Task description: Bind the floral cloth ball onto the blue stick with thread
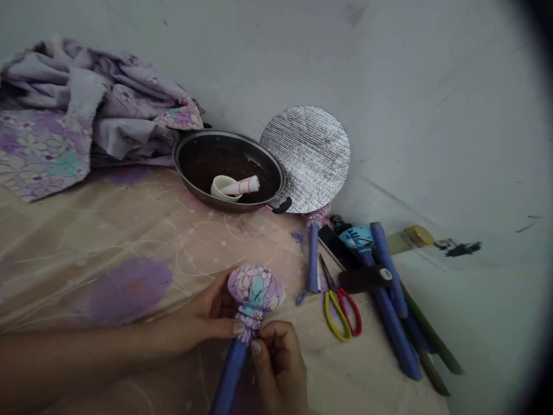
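Note:
A padded stick [256, 288] is tilted in front of me, its round head covered in purple floral cloth and its handle wrapped in blue. Blue thread binds the gathered cloth at its neck. My left hand [211, 314] is closed around the neck from the left, thumb across the front. On the right side of the neck, the thumb and fingers of my right hand [279, 360] pinch together against the gathered cloth; any thread between them is too small to see. The lower end of the handle runs out of view at the bottom.
A black pan [228, 206] holds a white cup [220, 187] with a rolled paper [246, 185]. Behind it leans a silver disc [311, 155]. Rightward lie another padded stick [313, 259], scissors [339, 314], a dark spool [363, 279], a phone [337, 246] and blue-wrapped sticks [395, 328]. Floral cloth [47, 144] is heaped left.

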Tool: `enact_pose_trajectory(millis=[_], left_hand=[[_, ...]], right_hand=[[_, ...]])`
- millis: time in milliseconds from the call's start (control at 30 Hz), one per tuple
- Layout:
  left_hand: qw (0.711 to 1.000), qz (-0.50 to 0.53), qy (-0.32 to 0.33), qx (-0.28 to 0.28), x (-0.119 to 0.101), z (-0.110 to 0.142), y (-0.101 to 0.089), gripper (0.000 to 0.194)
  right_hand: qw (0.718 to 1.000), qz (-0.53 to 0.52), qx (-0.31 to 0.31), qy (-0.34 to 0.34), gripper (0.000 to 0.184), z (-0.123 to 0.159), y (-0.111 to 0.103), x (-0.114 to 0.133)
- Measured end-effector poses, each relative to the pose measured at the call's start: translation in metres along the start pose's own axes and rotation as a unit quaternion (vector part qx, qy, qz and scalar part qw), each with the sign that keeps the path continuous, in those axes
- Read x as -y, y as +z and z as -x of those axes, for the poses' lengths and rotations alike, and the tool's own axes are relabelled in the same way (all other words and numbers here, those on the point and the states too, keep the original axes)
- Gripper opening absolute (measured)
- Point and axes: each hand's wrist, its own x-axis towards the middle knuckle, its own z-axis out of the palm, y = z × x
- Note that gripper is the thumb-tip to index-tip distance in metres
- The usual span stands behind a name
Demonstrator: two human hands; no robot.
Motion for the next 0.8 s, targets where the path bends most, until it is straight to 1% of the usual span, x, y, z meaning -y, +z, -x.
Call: enact_pose_trajectory(millis=[133,300,433,533,700,800], left_hand=[[1.0,-0.007,-0.011,0.001,-0.004,0.001,0.002,0.112],[1.0,-0.009,-0.017,-0.004,-0.004,0.001,0.002,0.117],[1.0,-0.007,-0.014,0.011,0.001,0.0,-0.002,0.118],[1.0,0.003,-0.005,0.01,0.006,-0.001,-0.006,0.114],[1.0,0.01,-0.004,0.014,0.009,-0.001,-0.01,0.116],[1.0,-0.001,-0.003,0.026,0.005,0.0,-0.007,0.116]], right_hand=[[0.999,-0.031,-0.008,0.005,0.06,0.0,0.005,0.006],[0.999,-0.037,0.008,0.022,0.063,-0.001,0.002,0.009],[1.0,-0.013,0.025,0.014,0.06,-0.002,-0.005,0.005],[0.999,-0.005,0.037,0.012,0.06,-0.002,-0.009,0.003],[0.999,-0.005,0.037,0.001,0.057,-0.001,-0.008,0.002],[0.999,-0.005,0.037,-0.004,0.052,-0.002,-0.007,0.003]])
